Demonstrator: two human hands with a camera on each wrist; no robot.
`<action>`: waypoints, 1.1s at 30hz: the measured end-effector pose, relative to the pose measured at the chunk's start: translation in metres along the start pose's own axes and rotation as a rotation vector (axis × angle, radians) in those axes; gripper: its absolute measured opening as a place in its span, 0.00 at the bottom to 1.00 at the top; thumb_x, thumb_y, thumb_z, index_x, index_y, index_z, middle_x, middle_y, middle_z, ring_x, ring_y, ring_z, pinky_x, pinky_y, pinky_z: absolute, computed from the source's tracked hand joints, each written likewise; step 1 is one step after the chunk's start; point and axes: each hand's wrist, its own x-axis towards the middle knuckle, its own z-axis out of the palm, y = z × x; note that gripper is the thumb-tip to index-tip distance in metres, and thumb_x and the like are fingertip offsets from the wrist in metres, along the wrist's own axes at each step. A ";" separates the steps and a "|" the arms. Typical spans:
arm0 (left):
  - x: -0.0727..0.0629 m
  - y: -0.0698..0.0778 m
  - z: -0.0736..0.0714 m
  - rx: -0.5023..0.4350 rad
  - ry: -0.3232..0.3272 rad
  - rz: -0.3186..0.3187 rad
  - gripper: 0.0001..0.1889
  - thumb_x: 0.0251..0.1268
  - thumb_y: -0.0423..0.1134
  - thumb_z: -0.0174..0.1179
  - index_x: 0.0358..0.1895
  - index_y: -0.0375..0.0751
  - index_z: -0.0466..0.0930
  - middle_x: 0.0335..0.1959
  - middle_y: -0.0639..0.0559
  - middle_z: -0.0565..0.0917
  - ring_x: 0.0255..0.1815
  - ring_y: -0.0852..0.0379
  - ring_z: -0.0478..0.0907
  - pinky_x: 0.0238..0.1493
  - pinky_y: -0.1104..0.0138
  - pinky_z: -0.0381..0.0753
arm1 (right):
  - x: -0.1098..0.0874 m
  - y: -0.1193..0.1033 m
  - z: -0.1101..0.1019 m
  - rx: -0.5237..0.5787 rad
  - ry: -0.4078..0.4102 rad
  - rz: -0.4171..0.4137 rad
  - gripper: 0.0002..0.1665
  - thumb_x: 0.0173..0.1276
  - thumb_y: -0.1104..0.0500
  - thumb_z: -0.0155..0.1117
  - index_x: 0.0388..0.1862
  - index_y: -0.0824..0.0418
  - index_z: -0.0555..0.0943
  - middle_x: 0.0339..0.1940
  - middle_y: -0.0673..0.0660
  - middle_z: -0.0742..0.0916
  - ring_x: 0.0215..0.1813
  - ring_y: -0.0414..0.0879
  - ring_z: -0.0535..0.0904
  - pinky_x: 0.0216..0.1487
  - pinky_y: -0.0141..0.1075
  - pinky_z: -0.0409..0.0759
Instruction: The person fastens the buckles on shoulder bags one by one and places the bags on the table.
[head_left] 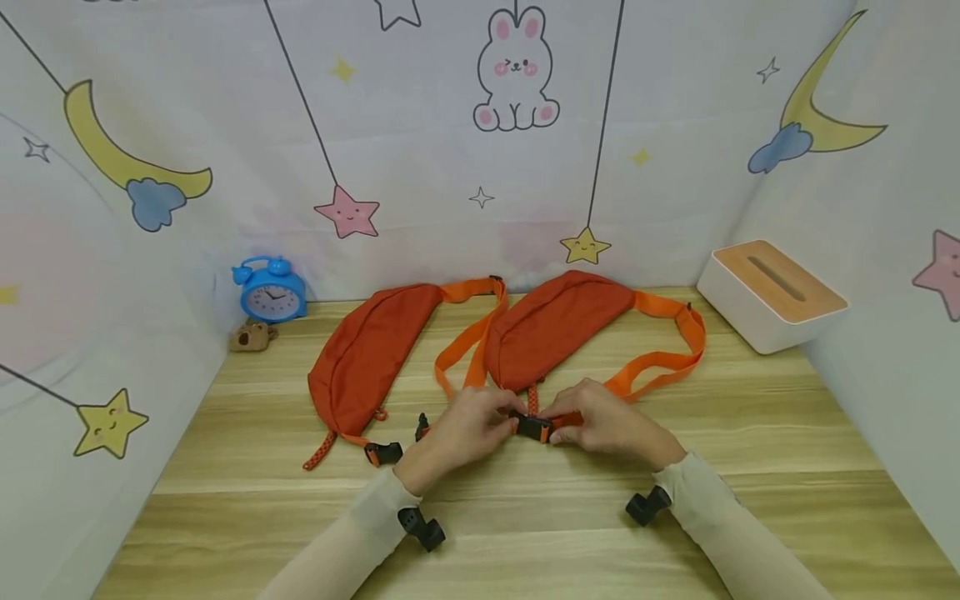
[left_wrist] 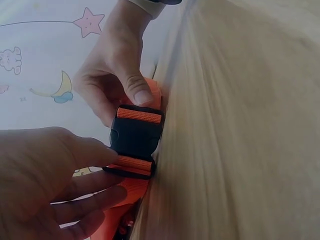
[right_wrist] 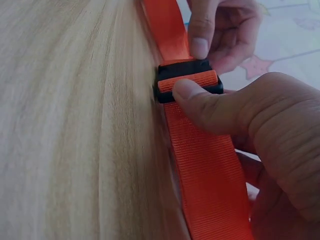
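Observation:
A black side-release buckle (head_left: 534, 427) lies between the two hands at the near end of the right orange-red waist bag (head_left: 558, 325). Its two halves sit together, with orange webbing looped through each end, as the left wrist view shows. My left hand (head_left: 474, 423) pinches the buckle's left end, thumb at its edge and fingers behind. From the other side my right hand (head_left: 606, 421) grips the right end, its thumb (right_wrist: 186, 90) pressed on the webbing loop and its fingers partly hidden behind the orange strap (right_wrist: 207, 165).
A second orange-red waist bag (head_left: 375, 358) lies to the left, its buckle halves apart, one black half (head_left: 384, 453) near the left forearm. A blue alarm clock (head_left: 272, 292) and a small brown plush (head_left: 251, 337) stand back left. A white tissue box (head_left: 750, 308) with wooden lid is back right.

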 end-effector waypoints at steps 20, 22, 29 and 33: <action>-0.025 -0.001 -0.036 -0.023 0.026 -0.027 0.13 0.70 0.31 0.71 0.55 0.46 0.90 0.51 0.50 0.93 0.54 0.52 0.89 0.55 0.54 0.89 | 0.001 -0.010 0.005 -0.010 0.114 -0.006 0.17 0.70 0.48 0.78 0.54 0.51 0.92 0.48 0.44 0.94 0.49 0.39 0.88 0.55 0.42 0.85; -0.028 -0.002 -0.041 0.001 0.055 -0.021 0.14 0.70 0.31 0.71 0.56 0.44 0.90 0.51 0.49 0.93 0.53 0.51 0.90 0.54 0.55 0.89 | 0.004 -0.012 0.005 -0.011 0.128 0.003 0.17 0.71 0.48 0.77 0.55 0.52 0.91 0.49 0.45 0.94 0.49 0.39 0.88 0.55 0.42 0.85; -0.046 -0.011 -0.058 -0.037 0.152 -0.010 0.09 0.70 0.29 0.70 0.51 0.38 0.89 0.46 0.45 0.93 0.47 0.48 0.90 0.50 0.51 0.90 | 0.019 -0.020 0.006 0.039 0.181 -0.008 0.24 0.73 0.50 0.75 0.64 0.56 0.87 0.45 0.49 0.93 0.48 0.43 0.87 0.55 0.48 0.85; -0.058 -0.017 -0.064 -0.025 0.178 -0.070 0.11 0.70 0.31 0.71 0.52 0.40 0.89 0.47 0.47 0.93 0.49 0.50 0.90 0.51 0.51 0.90 | 0.030 -0.026 0.006 0.088 0.175 -0.010 0.28 0.73 0.51 0.76 0.68 0.58 0.84 0.47 0.51 0.92 0.48 0.45 0.87 0.57 0.52 0.85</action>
